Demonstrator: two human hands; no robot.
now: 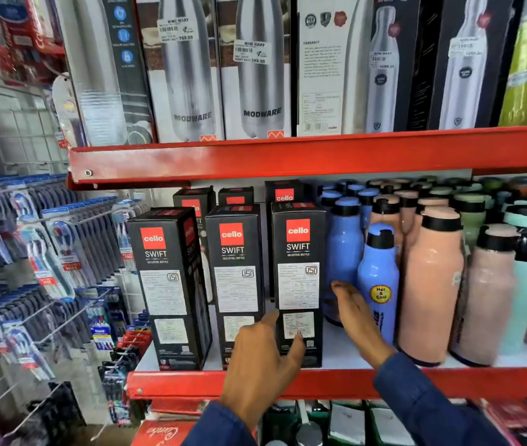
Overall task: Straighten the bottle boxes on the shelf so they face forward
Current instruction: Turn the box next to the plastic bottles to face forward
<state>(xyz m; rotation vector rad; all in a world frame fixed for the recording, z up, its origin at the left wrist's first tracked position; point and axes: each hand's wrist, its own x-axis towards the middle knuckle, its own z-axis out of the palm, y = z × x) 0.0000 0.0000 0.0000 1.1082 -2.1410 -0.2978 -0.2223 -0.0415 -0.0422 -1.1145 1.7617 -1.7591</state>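
Both hands bracket the rightmost Cello Swift box (299, 284), left hand (262, 358) open on its front, right hand (357, 317) flat beside it, so a hard push may topple the blue bottle (379, 284) just behind the right palm.

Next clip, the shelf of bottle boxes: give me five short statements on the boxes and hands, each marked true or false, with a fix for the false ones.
1. Three black boxes stand in the front row. True: left box, middle box, right box.
2. The left box faces squarely forward. False: it is turned, so one side panel shows.
3. The left hand has fingers on the right box. True: a finger touches each lower edge.
4. The right hand has a closed grip on a blue bottle. False: the hand is open and flat between the right box and the bottles.
5. The shelf edge is blue. False: it is red.
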